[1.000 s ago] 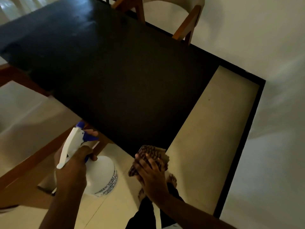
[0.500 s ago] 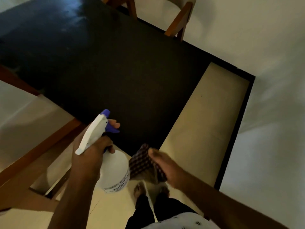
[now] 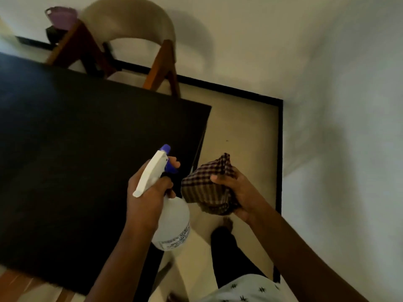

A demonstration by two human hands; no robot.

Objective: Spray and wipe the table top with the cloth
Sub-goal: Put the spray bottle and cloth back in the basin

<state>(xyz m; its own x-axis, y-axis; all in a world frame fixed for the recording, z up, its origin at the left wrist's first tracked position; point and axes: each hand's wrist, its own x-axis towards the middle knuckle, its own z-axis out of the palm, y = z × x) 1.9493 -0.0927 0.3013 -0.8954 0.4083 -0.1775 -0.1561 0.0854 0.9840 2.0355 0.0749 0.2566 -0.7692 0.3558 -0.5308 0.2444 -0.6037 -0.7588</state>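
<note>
A black table top (image 3: 76, 153) fills the left half of the view. My left hand (image 3: 146, 197) grips the neck of a white spray bottle (image 3: 172, 221) with a white head and blue nozzle, a finger on the blue trigger; the bottle hangs over the table's right edge. My right hand (image 3: 239, 192) holds a bunched checked cloth (image 3: 207, 188) just right of the bottle, above the floor and off the table.
A wooden chair with a pale curved back (image 3: 130, 22) stands at the table's far side. A purple bowl-like object (image 3: 62, 17) sits behind it. White walls with a black skirting (image 3: 279, 160) close the narrow strip of beige floor on the right. My legs stand below.
The view has swung right and both hands have risen. The bottle now hangs over the table's right edge, and the cloth sits higher, right beside it.
</note>
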